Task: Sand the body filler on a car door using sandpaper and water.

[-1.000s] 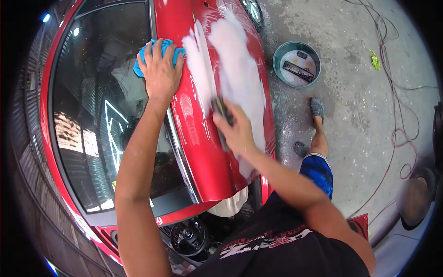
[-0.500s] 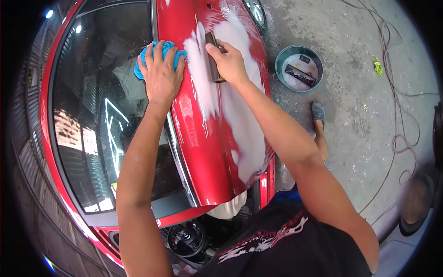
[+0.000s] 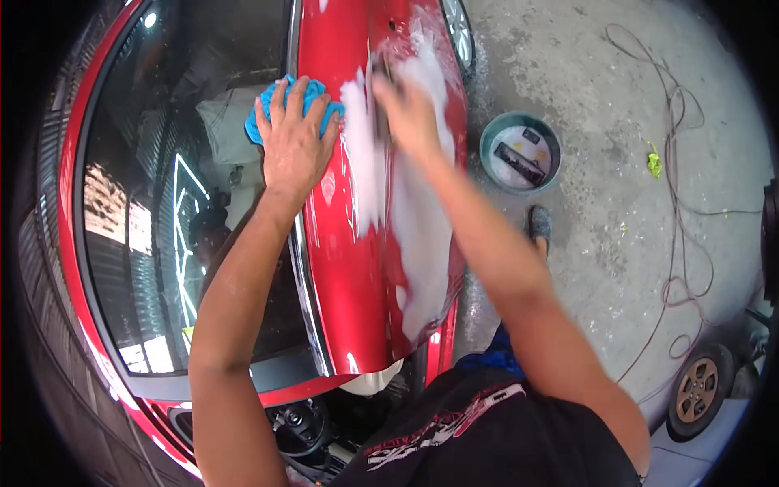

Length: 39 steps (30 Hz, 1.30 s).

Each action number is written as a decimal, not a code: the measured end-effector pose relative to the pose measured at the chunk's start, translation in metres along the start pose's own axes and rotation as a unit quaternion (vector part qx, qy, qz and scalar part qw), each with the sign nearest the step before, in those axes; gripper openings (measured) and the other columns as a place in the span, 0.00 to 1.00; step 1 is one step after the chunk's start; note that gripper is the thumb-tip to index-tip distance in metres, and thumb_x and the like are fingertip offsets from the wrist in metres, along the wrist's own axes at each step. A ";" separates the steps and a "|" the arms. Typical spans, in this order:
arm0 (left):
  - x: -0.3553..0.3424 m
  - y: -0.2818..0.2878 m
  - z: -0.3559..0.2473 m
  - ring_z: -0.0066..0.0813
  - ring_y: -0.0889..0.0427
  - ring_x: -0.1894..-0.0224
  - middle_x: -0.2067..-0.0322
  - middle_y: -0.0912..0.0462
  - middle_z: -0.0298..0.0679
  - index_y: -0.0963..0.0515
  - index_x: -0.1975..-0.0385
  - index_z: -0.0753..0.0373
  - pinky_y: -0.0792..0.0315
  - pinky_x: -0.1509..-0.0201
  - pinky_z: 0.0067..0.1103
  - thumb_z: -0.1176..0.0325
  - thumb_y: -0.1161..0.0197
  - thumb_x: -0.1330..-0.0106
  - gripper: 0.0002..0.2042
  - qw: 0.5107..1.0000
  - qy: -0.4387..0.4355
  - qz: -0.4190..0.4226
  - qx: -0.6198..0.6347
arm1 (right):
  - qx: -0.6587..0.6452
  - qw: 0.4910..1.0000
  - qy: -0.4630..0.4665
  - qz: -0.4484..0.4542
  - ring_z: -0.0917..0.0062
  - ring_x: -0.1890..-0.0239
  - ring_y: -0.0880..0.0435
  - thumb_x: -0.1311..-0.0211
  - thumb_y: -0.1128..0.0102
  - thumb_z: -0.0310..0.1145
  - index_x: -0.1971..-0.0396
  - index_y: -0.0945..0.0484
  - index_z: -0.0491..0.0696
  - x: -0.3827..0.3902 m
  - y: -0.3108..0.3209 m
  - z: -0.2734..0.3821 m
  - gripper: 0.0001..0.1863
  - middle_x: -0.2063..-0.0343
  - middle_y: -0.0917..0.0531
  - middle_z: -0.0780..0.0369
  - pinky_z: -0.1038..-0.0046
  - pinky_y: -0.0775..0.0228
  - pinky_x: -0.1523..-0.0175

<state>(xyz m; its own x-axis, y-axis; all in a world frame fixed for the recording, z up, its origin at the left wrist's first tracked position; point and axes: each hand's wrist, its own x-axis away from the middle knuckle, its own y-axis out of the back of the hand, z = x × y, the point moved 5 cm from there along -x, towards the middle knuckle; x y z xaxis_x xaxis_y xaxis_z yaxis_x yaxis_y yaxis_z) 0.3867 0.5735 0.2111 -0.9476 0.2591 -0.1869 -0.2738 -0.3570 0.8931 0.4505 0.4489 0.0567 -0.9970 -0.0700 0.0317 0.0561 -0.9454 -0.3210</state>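
Note:
My right hand (image 3: 415,118), smeared by motion, grips a dark narrow sanding block (image 3: 380,114). The block lies lengthwise on a pale patch of filler (image 3: 422,243) that covers much of the red car panel (image 3: 345,300). To its left, my left hand (image 3: 294,154) is pressed down with fingers spread over a crumpled blue cloth (image 3: 253,124). The cloth sits at the edge between the panel and the dark window glass (image 3: 154,89). Part of it is hidden beneath the hand.
A green round basin (image 3: 487,144) with cloudy water and dark pieces stands on the concrete floor, right of the car. A foot in a grey shoe (image 3: 541,226) is nearby. A hose or cable (image 3: 675,174) trails farther right, and a wheel (image 3: 699,388) appears at lower right.
The view has shifted. My right hand and the sanding block have moved slightly left and farther along the panel, and now look blurred. My left hand stays on the cloth.

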 end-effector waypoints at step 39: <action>-0.009 -0.010 0.002 0.50 0.38 0.24 0.31 0.28 0.42 0.17 0.42 0.53 0.50 0.20 0.57 0.53 0.36 0.26 0.18 1.000 -0.013 -0.027 -0.003 | -0.032 0.998 -0.052 0.001 0.81 0.55 0.19 0.25 0.33 0.44 0.39 0.19 0.40 0.071 0.004 -0.002 0.26 0.56 0.13 0.63 0.74 0.24 0.48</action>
<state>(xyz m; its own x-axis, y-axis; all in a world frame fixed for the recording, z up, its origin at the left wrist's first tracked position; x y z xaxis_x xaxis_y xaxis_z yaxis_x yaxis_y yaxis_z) 0.3987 0.5767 0.2044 -0.9265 0.3020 -0.2246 -0.3263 -0.3474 0.8791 0.3794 0.4406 0.0557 -0.9860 -0.1071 0.1281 0.0507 -0.9230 -0.3815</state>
